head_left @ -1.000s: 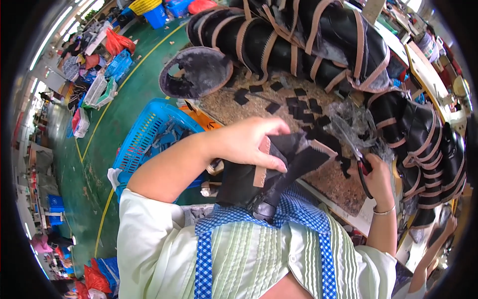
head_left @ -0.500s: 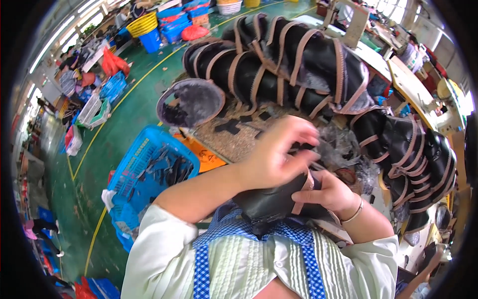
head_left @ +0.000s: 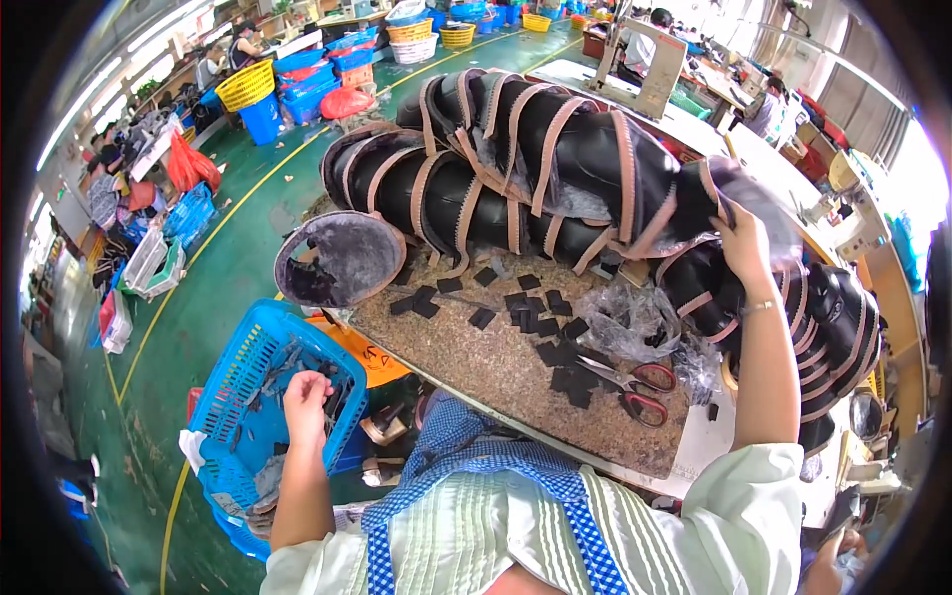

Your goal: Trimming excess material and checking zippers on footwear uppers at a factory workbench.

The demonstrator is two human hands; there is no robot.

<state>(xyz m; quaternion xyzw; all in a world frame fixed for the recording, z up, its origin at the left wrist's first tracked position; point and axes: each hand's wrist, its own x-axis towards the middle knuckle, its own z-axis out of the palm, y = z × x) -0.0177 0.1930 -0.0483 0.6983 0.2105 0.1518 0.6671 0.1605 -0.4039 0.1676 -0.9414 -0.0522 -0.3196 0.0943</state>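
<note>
Reaching down past the near-left edge of the desk (head_left: 496, 392), the left hand (head_left: 305, 397) hangs over the blue basket (head_left: 238, 377) on the green floor (head_left: 228, 248); its fingers curl loosely over dark scraps (head_left: 283, 362) lying inside, and whether that grip has closed on any of them cannot be told. The basket stands just beside the desk's edge, touching an orange sheet (head_left: 372, 359) that juts out beneath the desktop.

Up at the far right, the right hand (head_left: 746, 243) is raised to the long stack of black boot shafts (head_left: 555, 164) with tan strips, its grip closed on a fuzzy grey lined piece (head_left: 759, 203) at the end of the upper row. The stack runs along the whole far side of the desk and curves down its right edge, leaving open room only on the speckled middle of the top. That bare patch carries scattered black squares (head_left: 535, 317), a crumpled clear plastic bag (head_left: 630, 322) and red-handled scissors (head_left: 635, 387) near the front edge. A round fleece-lined boot opening (head_left: 342, 260) overhangs the desk's left corner. Farther back, yellow and blue baskets (head_left: 248, 94) stand on the floor.
</note>
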